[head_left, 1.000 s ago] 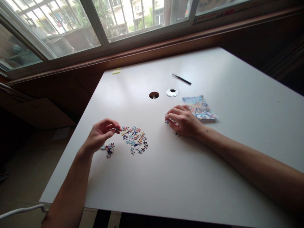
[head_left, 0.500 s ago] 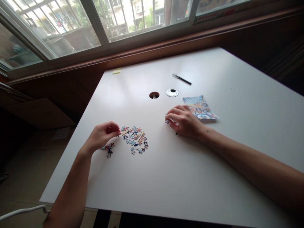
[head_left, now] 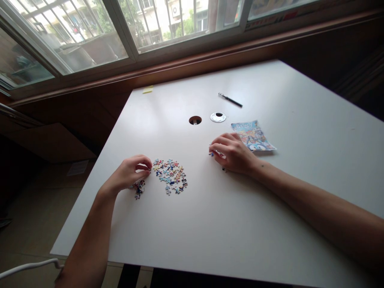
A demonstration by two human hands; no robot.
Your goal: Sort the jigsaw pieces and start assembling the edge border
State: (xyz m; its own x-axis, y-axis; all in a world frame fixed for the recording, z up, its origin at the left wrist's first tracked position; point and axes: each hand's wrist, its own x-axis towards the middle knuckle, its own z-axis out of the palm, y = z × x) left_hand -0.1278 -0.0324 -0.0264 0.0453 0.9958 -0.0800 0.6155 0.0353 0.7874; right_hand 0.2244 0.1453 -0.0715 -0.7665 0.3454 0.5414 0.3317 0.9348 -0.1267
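Observation:
My left hand (head_left: 130,172) is over the left part of the table, thumb and fingertips pinched on a small jigsaw puzzle piece (head_left: 150,170) that is mostly hidden. Just right of its fingertips lies a loose spread of colourful puzzle pieces (head_left: 171,176). A smaller dark cluster of pieces (head_left: 138,189) sits below the palm, partly covered by it. My right hand (head_left: 231,152) rests on the table with curled fingers closed around a few puzzle pieces (head_left: 211,153), which its fingers and palm largely hide. Another dark piece (head_left: 224,169) shows under its wrist side.
Beyond my right hand lies a printed blue picture sheet (head_left: 253,136). Farther back are a black pen (head_left: 230,100), a round metal cover (head_left: 218,117) and a cable hole (head_left: 195,120) in the white table (head_left: 192,232). Yellow notes (head_left: 148,89) mark the far-left corner, below a window.
My left hand has shifted very slightly and its finger and thumb posture has changed a little beside the spread pieces. My right hand stays in place.

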